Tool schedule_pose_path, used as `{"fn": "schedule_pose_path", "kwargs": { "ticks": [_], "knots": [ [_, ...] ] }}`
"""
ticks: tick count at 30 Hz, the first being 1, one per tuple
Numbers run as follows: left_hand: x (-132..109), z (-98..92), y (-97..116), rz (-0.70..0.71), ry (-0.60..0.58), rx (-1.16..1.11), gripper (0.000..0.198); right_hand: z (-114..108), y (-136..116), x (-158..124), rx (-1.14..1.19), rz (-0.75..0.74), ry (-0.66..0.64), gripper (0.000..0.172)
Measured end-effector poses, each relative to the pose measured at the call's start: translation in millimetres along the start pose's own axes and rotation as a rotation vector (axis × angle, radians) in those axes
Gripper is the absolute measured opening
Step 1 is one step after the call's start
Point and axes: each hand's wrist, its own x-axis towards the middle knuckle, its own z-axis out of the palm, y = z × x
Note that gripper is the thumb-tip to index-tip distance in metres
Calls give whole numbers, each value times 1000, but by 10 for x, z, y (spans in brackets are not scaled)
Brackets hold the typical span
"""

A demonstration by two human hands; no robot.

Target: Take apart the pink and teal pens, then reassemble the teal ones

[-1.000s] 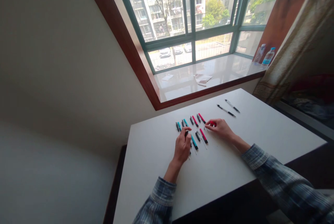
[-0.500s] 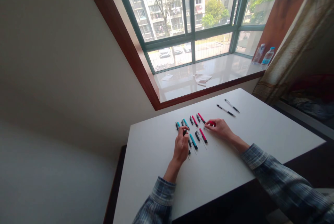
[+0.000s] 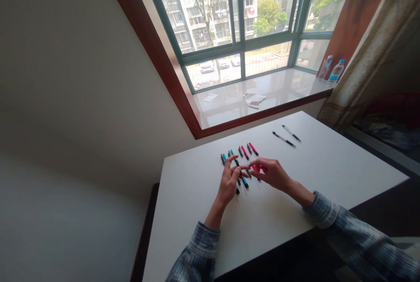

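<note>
My left hand (image 3: 229, 182) is over the lower group of pen parts, its thumb and fingers closed on a black pen part (image 3: 237, 163). Close beside its fingertips my right hand (image 3: 269, 171) is in a pinch; whatever lies between those fingers is too small to make out. Blue-and-black pen barrels (image 3: 245, 182) lie below and partly behind my left hand. Behind the two hands, pink-and-black pen barrels (image 3: 245, 152) rest beside dark pen parts (image 3: 240, 151). Another pink barrel is largely hidden under my right fingers.
Two pens, one with a black grip (image 3: 284, 139) and one clear (image 3: 292, 133), lie toward the back right of the white table (image 3: 278, 234). Beyond it, the window sill (image 3: 226, 109) bears a crumpled paper (image 3: 254, 99) and two plastic bottles, one with a blue cap (image 3: 336, 72).
My right hand has moved left and slightly nearer to me, up to my left fingertips. My left hand has turned a little, its fingers extending toward the right hand.
</note>
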Motion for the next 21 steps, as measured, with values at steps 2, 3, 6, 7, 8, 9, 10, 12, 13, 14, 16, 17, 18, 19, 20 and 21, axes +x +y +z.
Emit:
{"fn": "schedule_pose_path", "kwargs": {
  "ticks": [2, 3, 6, 7, 8, 9, 10, 12, 13, 14, 16, 17, 18, 19, 20, 21],
  "knots": [
    [-13, 1, 12, -4, -22, -12, 60, 65, -94, 4, 41, -34, -17, 26],
    [-20, 0, 16, -9, -36, -17, 65, 90, -125, 9, 51, -44, -23, 29],
    [-36, -4, 17, -36, -79, -29, 78, 132, -164, 17, 35, -54, -43, 40],
    [-38, -6, 13, -45, -87, -32, 80, 137, -163, 14, 22, -53, -53, 40],
    [-40, -8, 7, -51, -93, -35, 82, 139, -158, 8, 13, -52, -61, 40],
    [-40, -9, 1, -55, -96, -39, 83, 140, -151, -1, 6, -51, -67, 39],
    [-40, -9, -7, -57, -99, -44, 84, 139, -143, -12, 0, -51, -67, 38],
    [-37, -7, -23, -58, -106, -55, 85, 138, -130, -34, -10, -62, -62, 35],
    [-36, -5, -30, -57, -109, -61, 86, 137, -126, -43, -15, -72, -62, 33],
    [-35, -3, -36, -56, -112, -64, 87, 135, -125, -51, -19, -83, -63, 31],
    [-35, 0, -47, -54, -118, -66, 88, 129, -131, -61, -22, -98, -73, 29],
    [-35, 0, -52, -54, -122, -66, 89, 125, -138, -64, -23, -101, -76, 28],
    [-36, -1, -57, -56, -128, -66, 89, 121, -147, -67, -28, -100, -77, 27],
    [-36, -4, -62, -58, -133, -67, 89, 118, -157, -70, -35, -101, -76, 27],
    [-35, -7, -66, -58, -139, -67, 90, 115, -168, -74, -46, -103, -72, 26],
    [-34, -11, -69, -58, -144, -67, 90, 114, -177, -79, -60, -105, -67, 25]
  ]
}}
